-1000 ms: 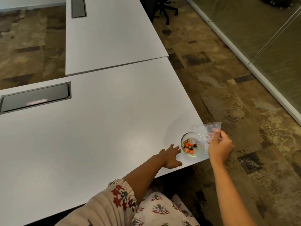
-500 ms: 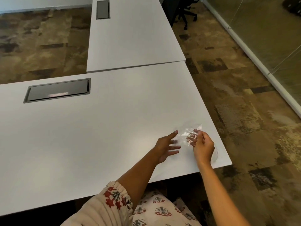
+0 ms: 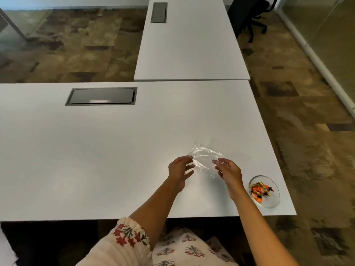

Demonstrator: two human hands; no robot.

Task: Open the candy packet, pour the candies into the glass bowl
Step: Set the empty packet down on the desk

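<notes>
A clear, crumpled candy packet with no candies visible in it is held just above the white table, between both hands. My left hand pinches its left edge and my right hand grips its right edge. The small glass bowl stands near the table's front right corner, to the right of my right hand, and holds several orange and dark wrapped candies.
A grey cable hatch is set into the table at the back left. A second white table adjoins at the back. A black office chair stands far right. The bowl sits close to the table's right edge.
My right hand carried the packet away from the bowl to the left, and my left hand rose from the table and took hold of its other edge. The view shifted.
</notes>
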